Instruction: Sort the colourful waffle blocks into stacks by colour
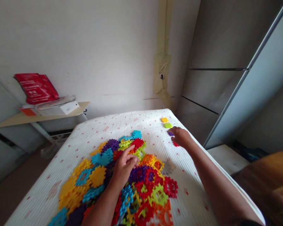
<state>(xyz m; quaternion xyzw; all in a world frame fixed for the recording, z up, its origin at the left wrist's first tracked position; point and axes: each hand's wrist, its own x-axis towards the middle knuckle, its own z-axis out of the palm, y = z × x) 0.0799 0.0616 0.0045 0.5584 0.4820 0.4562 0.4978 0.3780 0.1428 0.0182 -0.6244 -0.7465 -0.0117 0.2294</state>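
A large pile of interlocking plastic building pieces (97,176) in several colours, many of them notched squares, lies on the bed. Over the pile is my left hand (124,166), fingers apart and loosely bent, with nothing held. My right hand (181,137) reaches to the far right edge of the bed. Its fingers are bent around a purple piece (170,133), which lies low against the sheet and is partly covered. In line with it lie a yellow piece (164,120), a green piece (168,125) and a red piece (175,144), the last partly hidden by the hand.
A white dotted sheet covers the bed (191,191). At the left stands a small table (82,108) bearing a red package (36,88) and a white box (69,107). A grey wardrobe (209,84) rises beyond the right edge. A wall socket (161,76) sits behind.
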